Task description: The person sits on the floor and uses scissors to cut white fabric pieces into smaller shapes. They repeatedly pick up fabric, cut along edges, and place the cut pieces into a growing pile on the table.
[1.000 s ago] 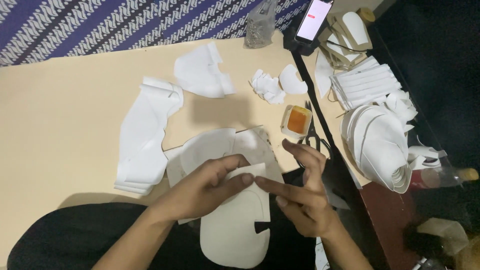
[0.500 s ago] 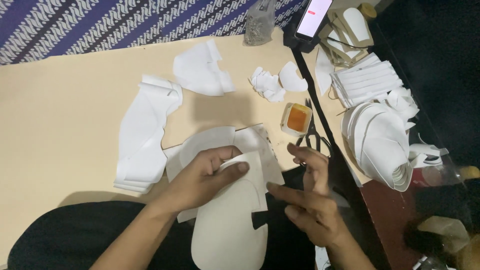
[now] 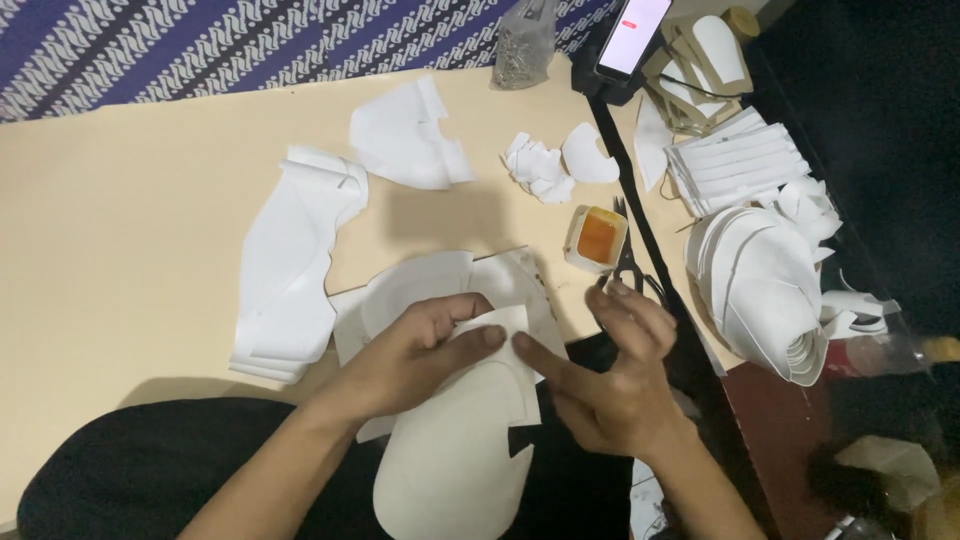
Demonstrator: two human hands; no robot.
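A flat, off-white rounded cut piece (image 3: 450, 450) lies at the table edge.

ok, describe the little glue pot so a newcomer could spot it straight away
Start at the cream table and go to its right edge, where a black bar runs down from the phone. The glue pot sits just left of that bar, beside the scissors. It is the only orange-filled thing among white cut pieces.

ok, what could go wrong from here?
1. The left hand pins a small white strip on the large white piece with the fingertips alone, and the right hand touches only its edge, so the strip may shift.
2. The open cup of orange liquid sits just past the right hand's fingers and could be knocked over.
3. The scissors lie beside it, near those fingers.
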